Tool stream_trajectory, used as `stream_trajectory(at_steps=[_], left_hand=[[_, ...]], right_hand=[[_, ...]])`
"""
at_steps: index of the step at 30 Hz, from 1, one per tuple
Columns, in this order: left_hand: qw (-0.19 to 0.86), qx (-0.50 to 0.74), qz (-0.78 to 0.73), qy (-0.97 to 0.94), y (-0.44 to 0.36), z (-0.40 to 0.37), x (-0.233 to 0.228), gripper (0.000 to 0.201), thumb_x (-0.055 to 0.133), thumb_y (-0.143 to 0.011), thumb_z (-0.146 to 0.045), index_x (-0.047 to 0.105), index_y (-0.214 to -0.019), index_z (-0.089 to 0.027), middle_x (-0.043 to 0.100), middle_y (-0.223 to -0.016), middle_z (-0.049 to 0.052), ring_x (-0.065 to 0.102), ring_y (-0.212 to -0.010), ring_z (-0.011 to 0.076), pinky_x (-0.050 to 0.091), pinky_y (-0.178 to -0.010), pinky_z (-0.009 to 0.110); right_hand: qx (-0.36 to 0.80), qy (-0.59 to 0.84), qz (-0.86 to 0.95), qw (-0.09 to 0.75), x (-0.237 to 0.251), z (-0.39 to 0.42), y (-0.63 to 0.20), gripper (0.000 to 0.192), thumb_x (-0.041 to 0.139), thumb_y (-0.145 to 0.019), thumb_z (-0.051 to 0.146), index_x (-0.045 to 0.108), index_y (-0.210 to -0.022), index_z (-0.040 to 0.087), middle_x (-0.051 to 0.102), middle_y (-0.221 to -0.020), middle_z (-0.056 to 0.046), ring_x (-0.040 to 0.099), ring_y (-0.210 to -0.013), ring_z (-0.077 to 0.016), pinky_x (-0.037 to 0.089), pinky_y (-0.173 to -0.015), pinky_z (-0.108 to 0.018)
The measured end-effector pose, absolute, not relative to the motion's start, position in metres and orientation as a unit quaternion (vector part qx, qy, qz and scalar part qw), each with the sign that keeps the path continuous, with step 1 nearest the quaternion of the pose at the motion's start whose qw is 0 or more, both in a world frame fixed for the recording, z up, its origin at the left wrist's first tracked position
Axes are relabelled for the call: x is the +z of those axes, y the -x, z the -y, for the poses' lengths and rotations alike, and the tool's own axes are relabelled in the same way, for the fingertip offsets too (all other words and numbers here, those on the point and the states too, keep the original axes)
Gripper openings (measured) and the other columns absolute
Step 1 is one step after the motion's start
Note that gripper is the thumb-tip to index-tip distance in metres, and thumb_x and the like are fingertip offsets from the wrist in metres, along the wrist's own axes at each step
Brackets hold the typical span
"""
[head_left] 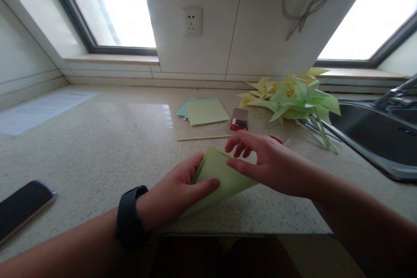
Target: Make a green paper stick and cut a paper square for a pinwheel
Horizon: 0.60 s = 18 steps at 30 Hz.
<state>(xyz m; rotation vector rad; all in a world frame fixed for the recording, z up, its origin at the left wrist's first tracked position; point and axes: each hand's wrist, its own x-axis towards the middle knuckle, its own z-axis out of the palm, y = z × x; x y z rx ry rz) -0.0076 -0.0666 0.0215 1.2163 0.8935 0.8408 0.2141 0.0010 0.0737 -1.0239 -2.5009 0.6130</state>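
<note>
speckled counter [97,147]: left hand [176,193] and right hand [267,163] both pinch folded green paper [221,176].

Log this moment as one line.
left hand: pressing green paper | right hand: pinching its fold | nearby: stick, paper stack, pinwheels

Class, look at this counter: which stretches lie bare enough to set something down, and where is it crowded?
Bare counter lies between the printed sheet, the phone and the left hand. Crowded: right of centre, where the paper stack, small box, thin stick, paper pinwheels and sink sit close, behind both hands on the green sheet.
</note>
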Motion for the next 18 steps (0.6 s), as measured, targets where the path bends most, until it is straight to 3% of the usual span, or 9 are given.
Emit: stream_trajectory(at_steps=[6,18], left_hand=[[0.656,0.348,-0.391,-0.543,0.009,0.069,0.023,0.042,0.068,-0.094,-0.036,0.057,-0.133,-0.025,0.067,-0.12,0.005,0.061,-0.102,0.0207,0.047,-0.091,0.035],[0.63,0.312,-0.425,-0.57,0.008,0.066,0.026,0.034,0.063,-0.096,-0.041,0.06,-0.124,-0.024,0.065,-0.101,0.002,0.059,-0.093,0.0204,0.047,-0.082,0.032]], right_hand=[[0.361,0.324,0.865,0.13,0.079,-0.027,-0.199,0.023,0.068,-0.089,0.038,0.071,-0.097,0.016,0.07,-0.08,-0.003,0.063,-0.071,-0.0147,0.049,-0.062,-0.026],[0.464,0.261,0.835,0.136,0.052,-0.04,-0.194,0.024,0.067,-0.088,0.038,0.065,-0.079,0.016,0.059,-0.069,0.002,0.05,-0.061,-0.0103,0.039,-0.052,-0.021]])
